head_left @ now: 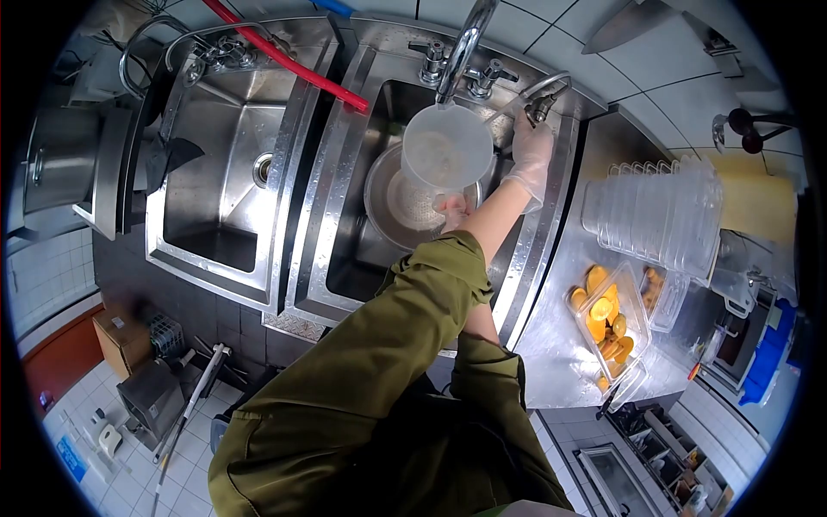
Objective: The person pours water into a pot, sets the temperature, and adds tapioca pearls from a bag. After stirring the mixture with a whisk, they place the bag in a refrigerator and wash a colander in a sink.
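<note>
A translucent round container (448,146) is under the metal tap (465,43) over the middle sink. My right hand (454,207), in a clear glove, is closed at the container's near edge, partly hidden by my left sleeve. My arms cross, the left one on top. My left hand (532,151), also gloved, reaches to the right of the tap, its fingers closed round the metal spray valve (541,108) on a hose. Below the container, a round metal bowl (379,207) with a perforated bottom sits in the sink.
Another sink (215,172) adjoins on the left. A red hose (284,59) crosses the sinks' back edge. The right counter (551,345) carries stacked clear containers (655,211) and a clear tub (637,323) with orange-yellow pieces. A knife (629,26) hangs on the tiled wall.
</note>
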Available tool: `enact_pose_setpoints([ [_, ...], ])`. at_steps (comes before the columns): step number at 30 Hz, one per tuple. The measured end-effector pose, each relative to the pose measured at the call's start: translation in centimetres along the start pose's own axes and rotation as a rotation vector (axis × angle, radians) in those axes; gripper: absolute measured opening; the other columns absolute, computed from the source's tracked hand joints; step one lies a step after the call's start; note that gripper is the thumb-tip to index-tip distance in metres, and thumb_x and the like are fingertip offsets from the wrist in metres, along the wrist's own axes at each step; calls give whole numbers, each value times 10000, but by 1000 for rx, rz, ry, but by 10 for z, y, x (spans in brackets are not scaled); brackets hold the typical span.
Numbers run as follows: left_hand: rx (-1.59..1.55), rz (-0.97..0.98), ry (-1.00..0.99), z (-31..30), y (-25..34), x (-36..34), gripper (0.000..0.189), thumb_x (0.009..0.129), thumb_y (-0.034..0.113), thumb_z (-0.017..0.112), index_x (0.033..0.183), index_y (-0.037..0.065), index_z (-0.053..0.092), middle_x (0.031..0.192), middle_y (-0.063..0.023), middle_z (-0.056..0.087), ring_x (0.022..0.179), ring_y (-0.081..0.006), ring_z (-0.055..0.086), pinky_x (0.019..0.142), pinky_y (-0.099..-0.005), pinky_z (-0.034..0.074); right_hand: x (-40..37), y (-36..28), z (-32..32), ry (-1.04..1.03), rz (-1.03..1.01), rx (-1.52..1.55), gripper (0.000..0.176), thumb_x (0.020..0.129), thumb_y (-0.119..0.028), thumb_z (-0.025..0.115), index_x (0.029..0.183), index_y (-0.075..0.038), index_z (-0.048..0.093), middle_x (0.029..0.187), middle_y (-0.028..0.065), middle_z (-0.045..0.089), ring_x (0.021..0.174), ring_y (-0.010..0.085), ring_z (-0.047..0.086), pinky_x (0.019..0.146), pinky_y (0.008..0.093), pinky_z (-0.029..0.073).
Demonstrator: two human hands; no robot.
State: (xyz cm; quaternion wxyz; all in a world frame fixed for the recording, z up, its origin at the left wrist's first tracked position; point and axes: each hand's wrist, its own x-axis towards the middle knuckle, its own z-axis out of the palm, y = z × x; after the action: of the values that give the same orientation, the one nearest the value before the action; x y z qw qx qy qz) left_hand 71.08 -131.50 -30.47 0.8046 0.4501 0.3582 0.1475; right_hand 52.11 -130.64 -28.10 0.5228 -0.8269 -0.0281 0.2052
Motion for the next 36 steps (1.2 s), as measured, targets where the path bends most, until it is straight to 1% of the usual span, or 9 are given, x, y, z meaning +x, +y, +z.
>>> enact_pose_setpoints([
  [2,5,17,1,-1,4,-2,569,751,93,428,1294,-42,320,1189,-222,485,1057,-302,501,906,-297,366,2,9,2,4,-12,-19,325,946,-341,368,800,-86,506,811,-8,524,798,124,421,781,234,305],
  [5,12,23,-9,-2,5,-3,565,751,83,428,1292,-43,323,1170,-217,497,1023,-299,515,880,-294,379,5,14,6,56,-82,23,236,918,-239,405,786,-88,529,690,24,472,694,158,427,686,277,330],
  [8,44,25,-15,-3,7,-1,568,748,75,430,1293,-41,323,1139,-214,515,988,-296,529,860,-295,386,9,21,7,33,-120,55,224,913,-238,415,787,-91,527,684,18,469,687,157,426,688,276,329],
  [13,96,-26,-42,-8,27,-12,585,737,66,434,1301,-35,317,1090,-225,543,944,-303,550,836,-306,399,9,22,7,9,-130,50,205,904,-234,422,785,-99,522,717,8,484,710,151,428,699,270,325],
  [17,120,22,-32,-7,11,-1,593,735,71,432,1309,-21,315,1092,-236,543,937,-315,553,826,-310,405,9,22,7,13,-138,11,198,897,-225,422,773,-101,514,743,10,492,744,155,438,718,271,327],
  [20,106,35,-38,-6,-2,7,592,738,81,430,1311,-13,319,1102,-240,538,948,-320,548,831,-313,403,11,27,8,5,-180,80,291,931,-307,432,784,-69,514,767,-11,483,748,119,401,722,232,313],
  [26,125,92,-17,-6,-4,9,543,729,95,438,1259,-7,385,1062,-224,555,961,-330,539,848,-334,394,13,29,11,5,-196,92,187,880,-189,409,778,-73,514,792,38,489,776,176,447,736,283,338],
  [32,131,90,-35,-9,10,0,486,719,97,443,1196,5,445,1020,-207,571,953,-338,538,845,-345,395,15,33,10,-11,-153,-27,183,874,-171,408,765,-67,513,793,44,483,772,184,441,736,292,334],
  [36,196,86,-30,-10,14,-1,485,719,105,446,1194,3,450,1025,-213,567,953,-342,537,847,-348,397,17,42,12,1,-232,17,180,872,-175,416,772,-71,524,786,42,484,762,184,439,739,291,330],
])
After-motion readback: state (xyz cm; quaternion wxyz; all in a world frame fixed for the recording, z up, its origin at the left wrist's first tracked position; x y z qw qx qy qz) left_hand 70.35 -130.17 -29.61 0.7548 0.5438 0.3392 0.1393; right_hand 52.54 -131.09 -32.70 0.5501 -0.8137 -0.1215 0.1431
